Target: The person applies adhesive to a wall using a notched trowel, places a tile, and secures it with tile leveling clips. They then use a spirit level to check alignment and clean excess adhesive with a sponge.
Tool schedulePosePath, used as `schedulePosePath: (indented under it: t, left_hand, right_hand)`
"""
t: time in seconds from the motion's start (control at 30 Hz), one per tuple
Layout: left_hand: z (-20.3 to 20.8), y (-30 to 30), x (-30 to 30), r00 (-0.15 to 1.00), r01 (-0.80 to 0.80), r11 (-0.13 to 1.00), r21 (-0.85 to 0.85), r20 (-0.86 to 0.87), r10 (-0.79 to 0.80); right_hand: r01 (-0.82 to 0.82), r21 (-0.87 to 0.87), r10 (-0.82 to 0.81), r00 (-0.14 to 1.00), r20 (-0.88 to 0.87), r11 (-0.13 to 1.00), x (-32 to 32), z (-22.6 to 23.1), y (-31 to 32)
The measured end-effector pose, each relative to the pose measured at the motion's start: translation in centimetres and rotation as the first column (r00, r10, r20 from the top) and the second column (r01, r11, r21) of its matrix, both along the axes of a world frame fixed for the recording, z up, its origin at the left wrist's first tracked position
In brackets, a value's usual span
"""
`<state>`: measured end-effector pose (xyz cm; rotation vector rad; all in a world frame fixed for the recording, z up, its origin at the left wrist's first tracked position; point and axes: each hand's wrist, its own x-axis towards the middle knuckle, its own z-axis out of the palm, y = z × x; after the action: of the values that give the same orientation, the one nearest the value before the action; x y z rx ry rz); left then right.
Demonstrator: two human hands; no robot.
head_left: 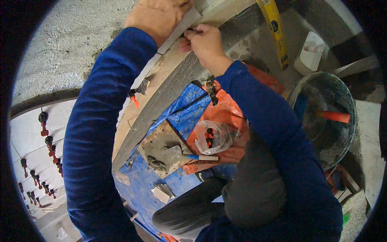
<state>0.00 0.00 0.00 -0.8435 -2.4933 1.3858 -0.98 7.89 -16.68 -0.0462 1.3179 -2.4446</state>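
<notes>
Right fingers [204, 28] pinched round a small blackish piece [183, 35]; left fingers [184, 3] cropped, grip unclear.

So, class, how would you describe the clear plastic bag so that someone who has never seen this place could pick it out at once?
Between the person's navy sleeves, find the blue sheet. Beside it lies an orange sheet, and the clear plastic bag sits there, right of the smeared board. Unlike its neighbours, it is see-through, showing red and black pieces inside.
</notes>
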Motion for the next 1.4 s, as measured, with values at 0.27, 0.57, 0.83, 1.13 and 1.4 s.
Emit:
schedulePosePath:
  t: [0.27,0.57,0.83,1.13,1.4]
  left_hand:
    - [-1.8,2.3,3.2,0.989,-0.127,0.948,0.293,0.112,0.097]
    - [-1.4,4.3,31.2,0.696,-0.679,0.101,0.727,0.594,0.404]
    - [-5.7,2.3,43.6,0.454,-0.545,-0.377,0.749,0.642,0.618]
    - [-5.6,2.5,42.8,0.455,-0.59,-0.401,0.701,0.699,0.552]
    - [-5.6,2.0,43.5,0.442,-0.573,-0.434,0.695,0.708,0.551]
  right_hand:
    - [-0.007,0.133,0.026,0.989,-0.145,0.991,-0.3,-0.9,1.0]
    - [0.502,0.428,-0.105,0.732,-0.674,0.751,-1.8,1.4,3.3]
    - [0.62,0.242,-0.021,0.385,-0.923,0.747,-1.2,8.7,4.3]
    - [0.604,0.452,0.16,0.474,-0.866,0.656,1.4,-4.8,4.8]
    - [0.208,0.899,0.755,0.489,-0.437,0.386,8.5,-12.2,3.9]
